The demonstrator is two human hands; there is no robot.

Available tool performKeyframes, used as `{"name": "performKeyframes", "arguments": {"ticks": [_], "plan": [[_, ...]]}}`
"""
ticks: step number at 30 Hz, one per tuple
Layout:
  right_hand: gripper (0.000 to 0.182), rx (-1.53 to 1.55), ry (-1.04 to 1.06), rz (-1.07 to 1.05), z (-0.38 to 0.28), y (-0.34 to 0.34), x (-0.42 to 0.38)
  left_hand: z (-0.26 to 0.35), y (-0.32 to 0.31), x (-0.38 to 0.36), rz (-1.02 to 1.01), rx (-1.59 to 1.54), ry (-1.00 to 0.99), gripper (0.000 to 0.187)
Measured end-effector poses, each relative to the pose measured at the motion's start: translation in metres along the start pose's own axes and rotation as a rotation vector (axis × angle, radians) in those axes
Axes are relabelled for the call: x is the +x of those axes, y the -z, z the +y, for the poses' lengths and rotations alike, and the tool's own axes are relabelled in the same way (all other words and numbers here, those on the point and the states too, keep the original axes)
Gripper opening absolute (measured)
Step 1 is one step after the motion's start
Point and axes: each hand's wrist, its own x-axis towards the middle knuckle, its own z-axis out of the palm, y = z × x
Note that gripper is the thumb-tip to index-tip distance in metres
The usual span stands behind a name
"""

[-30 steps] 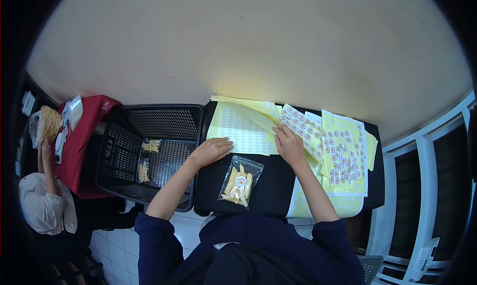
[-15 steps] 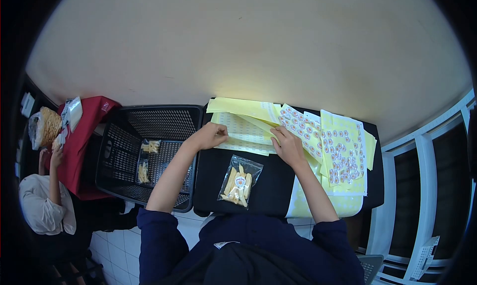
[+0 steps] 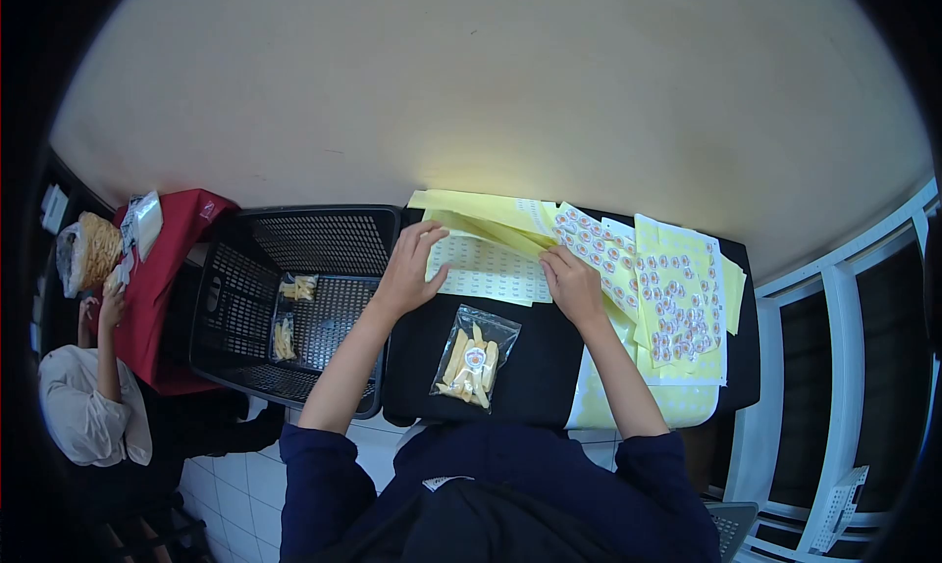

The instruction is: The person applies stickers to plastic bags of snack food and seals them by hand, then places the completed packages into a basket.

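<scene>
My right hand [image 3: 572, 281] pinches the near edge of a yellow backing sheet [image 3: 491, 231], which is lifted and curled. Beneath it lies a sheet of small printed labels [image 3: 491, 274]. At the left edge of these sheets is my left hand [image 3: 412, 269], its thumb and fingers spread apart with nothing visible between them. Closer to my body, a clear bag of pale stick-shaped snacks [image 3: 467, 362] lies flat on the black-covered table [image 3: 540, 367]. A round label is stuck on its front.
Sheets with round stickers [image 3: 682, 308] cover the table's right side. A black plastic basket [image 3: 294, 372] holding small snack bags [image 3: 285, 337] stands to the left. Farther left, a co-worker [image 3: 98, 396] handles something by a red-covered table [image 3: 162, 298] with a large bag of snacks [image 3: 98, 254].
My left hand has opened, its fingers going from closed to spread, and shifted slightly left. My right hand stays on the yellow sheet, a little farther right.
</scene>
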Motion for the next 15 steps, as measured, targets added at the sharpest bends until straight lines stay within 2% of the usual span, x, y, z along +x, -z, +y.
{"name": "performKeyframes", "arguments": {"ticks": [3, 6, 8, 10, 11, 15], "plan": [[0.01, -0.002, -0.001, -0.035, 0.001, -0.002, -0.001, -0.006, -0.002, -0.015, -0.039, 0.039, -0.013, 0.05], [0.019, 0.014, -0.003, -0.057, -0.003, 0.0, -0.003, -0.015, -0.005, -0.022, -0.086, 0.03, 0.044, 0.042], [0.025, 0.025, 0.003, -0.056, -0.007, 0.005, -0.002, -0.016, -0.003, -0.019, -0.209, 0.122, 0.054, 0.028], [0.035, 0.027, -0.011, -0.088, -0.009, 0.007, -0.002, -0.02, -0.006, -0.02, -0.206, 0.102, 0.05, 0.021], [0.035, 0.025, -0.011, -0.085, -0.009, 0.008, -0.002, -0.021, -0.007, -0.02, -0.204, 0.083, 0.046, 0.015], [0.035, -0.002, -0.044, -0.124, -0.009, 0.006, -0.003, -0.011, 0.001, -0.02, -0.106, -0.032, 0.084, 0.013]]}}
